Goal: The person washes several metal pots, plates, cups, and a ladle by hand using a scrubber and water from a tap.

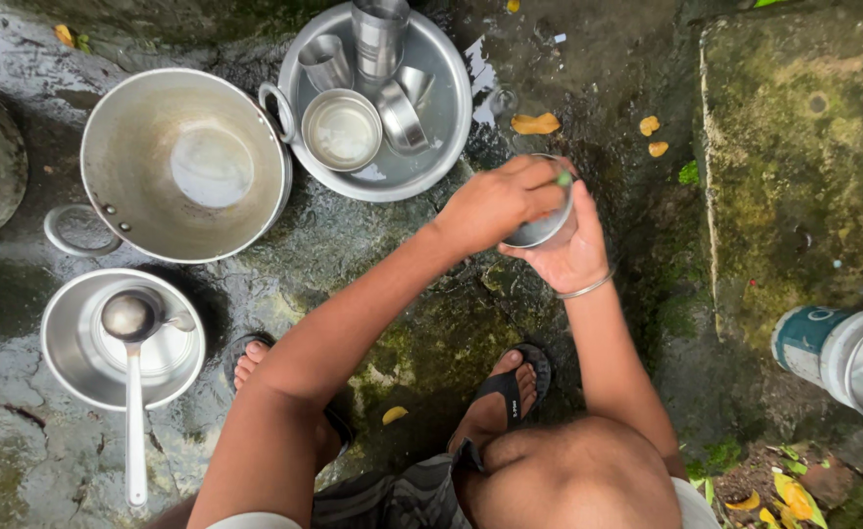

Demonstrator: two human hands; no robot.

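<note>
Hands meet over wet ground: right hand (pixel 570 257) cups a steel cup (pixel 541 227), left hand (pixel 498 201) clenched over its rim

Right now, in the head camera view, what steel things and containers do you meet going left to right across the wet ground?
Small bowl with ladle → big handled pot → round tray of cups → small steel cup in both hands → green and white can.
</note>
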